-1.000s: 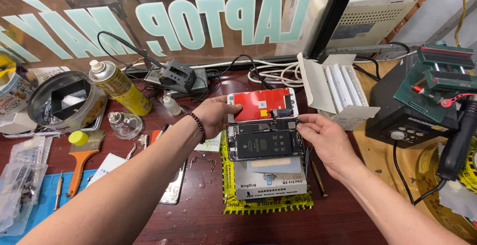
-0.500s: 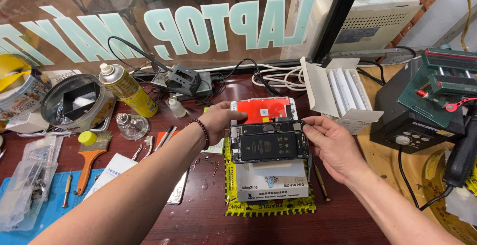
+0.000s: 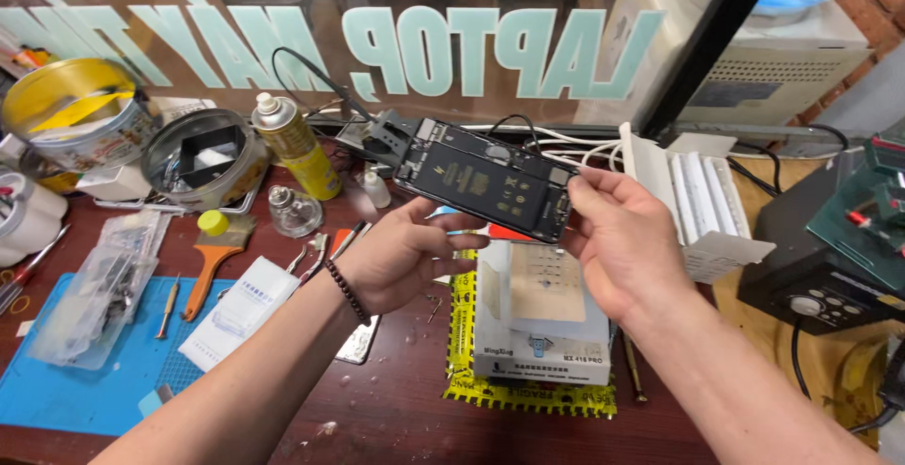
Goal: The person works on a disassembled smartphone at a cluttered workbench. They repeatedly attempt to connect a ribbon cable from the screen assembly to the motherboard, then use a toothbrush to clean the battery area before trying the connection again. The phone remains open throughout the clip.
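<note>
Cluttered with repair gear, the dark red counter (image 3: 396, 408) sits below a shop window with pale lettering on the glass. Over the middle of it, both hands hold an opened phone (image 3: 485, 182) up in the air, tilted, with its insides facing the camera.

The right hand (image 3: 627, 244) pinches the phone's right end, its fingers (image 3: 589, 192) closed on the edge. The left hand (image 3: 405, 258) lies under the phone's lower left side with its fingers partly curled; whether they truly grip it or only steady it from below cannot be told.

The main risk is a drop. The phone is held only by its edges, high above a hard counter, and a slip of the right hand's pinch could send it down onto the white box (image 3: 542, 319) on the yellow mat (image 3: 528, 394) beneath it. A thumb pressing on the bare parts could also bend or smear something delicate. A black cable (image 3: 509, 124) arcs just behind the phone; it cannot be told whether it is attached, and if it is, a tug could strain it.

The phone itself is a thin dark slab with no screen on it. A large black battery fills the left and middle, and small boards and metal shields crowd the right end.

Nearby stand a yellow spray can (image 3: 294, 149), a small glass bottle (image 3: 287, 211) and a brush (image 3: 212, 258) beside a blue mat (image 3: 85, 390).
</note>
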Demonstrator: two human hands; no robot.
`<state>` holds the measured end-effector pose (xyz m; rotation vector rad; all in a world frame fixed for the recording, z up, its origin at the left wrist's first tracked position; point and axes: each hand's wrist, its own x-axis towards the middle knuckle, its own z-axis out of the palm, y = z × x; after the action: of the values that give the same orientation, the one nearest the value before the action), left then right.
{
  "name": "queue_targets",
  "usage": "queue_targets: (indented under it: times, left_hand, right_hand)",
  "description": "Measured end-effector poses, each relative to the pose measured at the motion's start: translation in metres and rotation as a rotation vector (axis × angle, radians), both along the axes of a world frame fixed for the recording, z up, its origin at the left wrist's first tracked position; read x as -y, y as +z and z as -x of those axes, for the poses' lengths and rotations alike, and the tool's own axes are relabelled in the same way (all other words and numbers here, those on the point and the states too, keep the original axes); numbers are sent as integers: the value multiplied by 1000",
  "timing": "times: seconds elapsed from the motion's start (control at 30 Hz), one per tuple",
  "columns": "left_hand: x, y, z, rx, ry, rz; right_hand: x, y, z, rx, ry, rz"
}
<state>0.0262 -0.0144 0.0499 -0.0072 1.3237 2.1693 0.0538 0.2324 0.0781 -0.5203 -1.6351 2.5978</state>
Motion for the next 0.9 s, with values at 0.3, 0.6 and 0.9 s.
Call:
queue_targets:
  times: [0.3, 0.6, 0.9]
  left_hand:
    - [68, 7, 2, 98, 251, -398]
    - [213, -24, 8, 213, 363, -474]
    - [322, -12, 10, 263, 375, -534]
  right_hand:
    - [129, -1, 23, 39, 266, 55]
    - [262, -122, 52, 144, 704, -930]
    - [391, -181, 47, 238, 699, -1454]
